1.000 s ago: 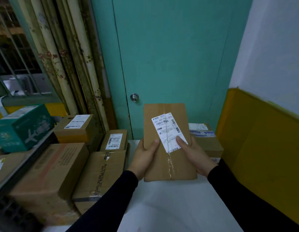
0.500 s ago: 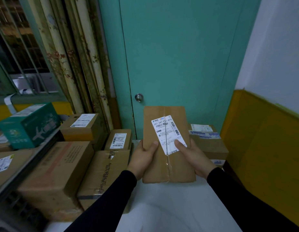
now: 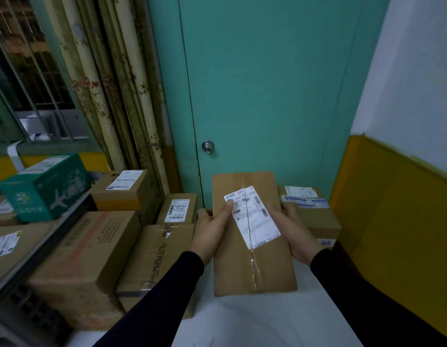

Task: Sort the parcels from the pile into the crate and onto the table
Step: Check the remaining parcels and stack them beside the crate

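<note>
A person stands at a white table, seen from a head camera looking forward and down. Both hands hold one flat brown parcel in the middle of the view, raised above the table with its face tipped up toward the camera.

The left hand grips the parcel's edge at 9 o'clock, fingers curled behind it and the thumb stretched across the front so its tip rests on the top corner of the white label. The right hand grips the edge at 3 o'clock, thumb lying beside the label. Both hands are clamped on the parcel.

At 3 o'clock from the parcel, partly hidden behind the right hand, a second box sits at the table's far end against a teal door. From 8 to 10 o'clock a pile of cartons is stacked beside the table, with a green box on a shelf farther left. No crate is in view.

The step in hand looks like reading the label to decide where this parcel belongs. The next move calls for a choice: lower it onto the table, or turn and carry it to the crate, which must first be found outside this view.
</note>
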The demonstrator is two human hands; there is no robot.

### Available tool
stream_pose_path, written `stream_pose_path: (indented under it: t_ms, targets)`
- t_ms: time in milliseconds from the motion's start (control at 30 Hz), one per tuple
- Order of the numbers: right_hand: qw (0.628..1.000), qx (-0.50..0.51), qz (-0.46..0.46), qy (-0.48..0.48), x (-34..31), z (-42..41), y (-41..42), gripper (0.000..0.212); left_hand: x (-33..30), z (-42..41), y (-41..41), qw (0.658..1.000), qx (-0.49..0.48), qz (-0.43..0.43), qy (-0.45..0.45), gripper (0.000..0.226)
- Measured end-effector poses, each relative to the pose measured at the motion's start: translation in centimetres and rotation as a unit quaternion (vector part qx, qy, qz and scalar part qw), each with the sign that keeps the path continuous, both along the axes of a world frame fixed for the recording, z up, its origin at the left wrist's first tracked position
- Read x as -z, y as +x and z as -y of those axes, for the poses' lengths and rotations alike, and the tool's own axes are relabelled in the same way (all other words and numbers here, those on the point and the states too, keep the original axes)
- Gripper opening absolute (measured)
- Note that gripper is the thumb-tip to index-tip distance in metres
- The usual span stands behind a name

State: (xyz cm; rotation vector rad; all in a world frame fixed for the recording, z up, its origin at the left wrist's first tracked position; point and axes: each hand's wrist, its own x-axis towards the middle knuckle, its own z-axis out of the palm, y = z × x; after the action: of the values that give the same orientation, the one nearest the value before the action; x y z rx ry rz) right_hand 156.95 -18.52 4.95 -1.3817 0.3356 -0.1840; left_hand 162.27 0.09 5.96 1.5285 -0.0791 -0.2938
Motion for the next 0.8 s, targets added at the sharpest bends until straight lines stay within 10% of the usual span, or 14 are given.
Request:
stream_pose_path:
  t_ms: [433, 800]
  targets:
    - [0.999, 0.008, 0.032, -0.014, 0.7, -1.3, -0.4, 0.027, 0.6, 0.6, -0.6, 0.991, -0.013, 0.094, 0.093, 0.016]
    - [0.998, 0.005, 0.045, -0.046, 0.2, -1.6, -0.8, 0.020, 0.5, 0.1, -0.8, 0.984, -0.023, 0.126, 0.127, 0.041]
